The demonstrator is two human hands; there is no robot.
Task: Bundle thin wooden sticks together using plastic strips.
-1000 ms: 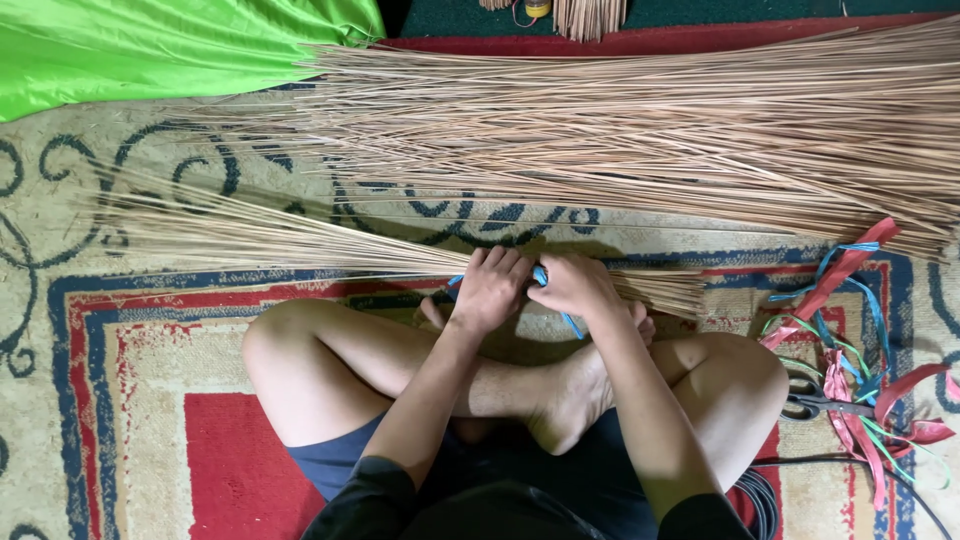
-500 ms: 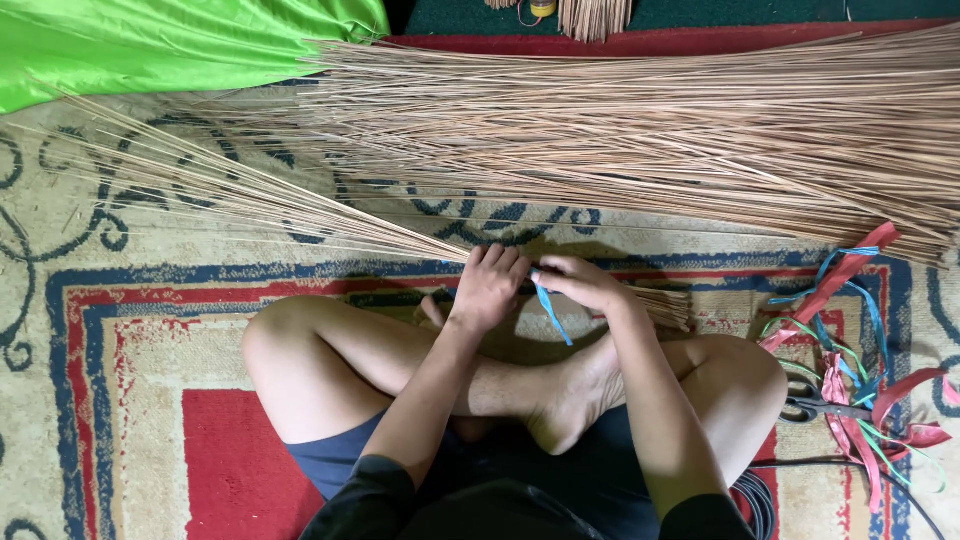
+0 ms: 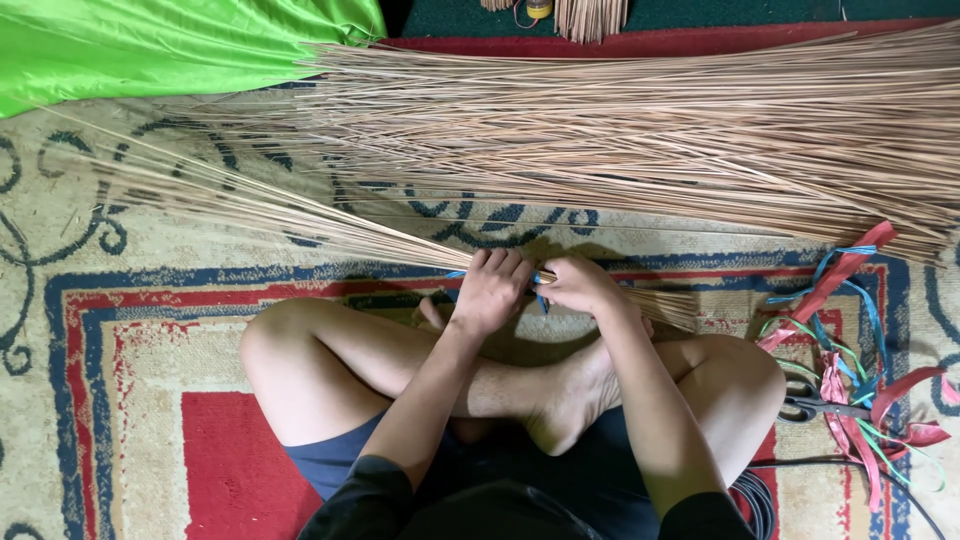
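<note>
Stick bundle (image 3: 300, 215) runs left-right just ahead of crossed legs, fanning far left. Both hands on its right end: L hand (image 3: 490, 292) clamped round it, R hand (image 3: 578, 285) just beside, pinching blue strip (image 3: 541, 293).

No packages, labels, signs or screens show anywhere in the view, from the upper left of the frame to the lower right.
</note>
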